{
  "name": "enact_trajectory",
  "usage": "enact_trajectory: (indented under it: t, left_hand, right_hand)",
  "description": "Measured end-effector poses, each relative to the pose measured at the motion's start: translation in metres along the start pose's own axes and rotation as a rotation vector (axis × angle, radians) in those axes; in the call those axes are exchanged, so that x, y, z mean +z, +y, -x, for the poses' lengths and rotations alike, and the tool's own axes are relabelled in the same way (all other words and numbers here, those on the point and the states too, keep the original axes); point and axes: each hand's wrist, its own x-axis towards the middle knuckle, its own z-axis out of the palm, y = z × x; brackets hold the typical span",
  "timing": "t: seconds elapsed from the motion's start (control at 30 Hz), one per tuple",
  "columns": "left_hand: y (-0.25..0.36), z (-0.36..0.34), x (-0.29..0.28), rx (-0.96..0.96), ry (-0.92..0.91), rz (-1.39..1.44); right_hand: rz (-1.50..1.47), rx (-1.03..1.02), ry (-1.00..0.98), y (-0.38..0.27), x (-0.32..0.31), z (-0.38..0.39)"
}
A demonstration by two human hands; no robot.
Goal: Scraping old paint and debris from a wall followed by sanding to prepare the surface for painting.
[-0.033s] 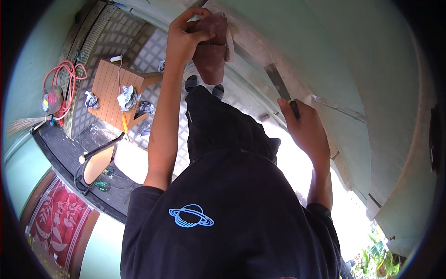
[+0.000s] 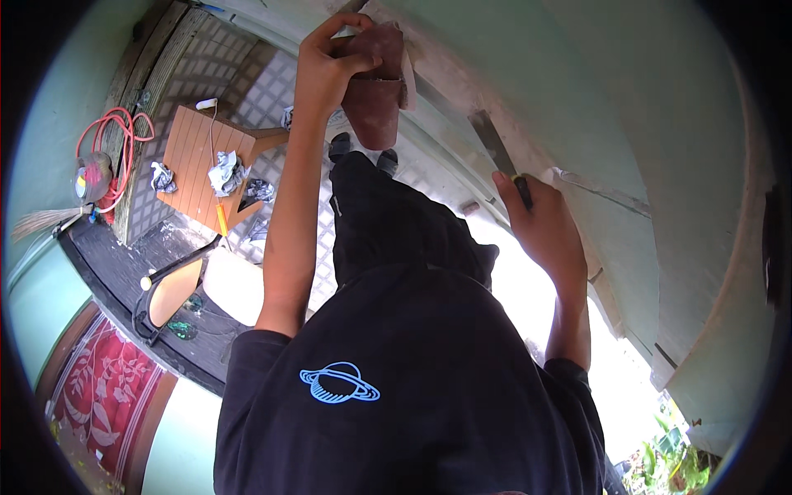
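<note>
Nothing moved, scraper (image 2: 497, 148) blade angled up-left, right hand (image 2: 540, 227) gripping it

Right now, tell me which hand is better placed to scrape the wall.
Right. The right hand grips the scraper, its blade lying against the pale green wall. The left hand is busy holding a reddish-brown sheet of sandpaper.

Black short-sleeved T-shirt (image 2: 412, 396), fills lower centre of frame. Light blue line drawing of ringed planet (image 2: 339, 384) on shirt, lower centre-left. Sleeves end above elbows; forearms bare. Black trousers (image 2: 396, 223) at centre. Dark shoes (image 2: 361, 153) with paler toe areas, upper centre, possibly sandals; too small to tell. No gloves, watch or rings visible on either hand.
</note>
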Motion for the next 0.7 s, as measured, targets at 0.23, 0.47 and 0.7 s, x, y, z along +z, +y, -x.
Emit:
enact_trajectory:
  t: [0.23,0.47,0.7]
  left_hand:
    - [-0.002,-0.001,0.0,0.016,-0.011,0.034]
    - [-0.003,0.0,0.0,0.022,-0.021,-0.007]
    - [-0.004,-0.002,0.002,0.013,0.01,0.017]
  right_hand:
    - [-0.012,0.011,-0.027,-0.005,-0.001,-0.005]
    - [-0.009,-0.027,-0.001,-0.006,-0.002,-0.013]
    - [0.006,0.014,0.087,0.006,0.013,0.004]
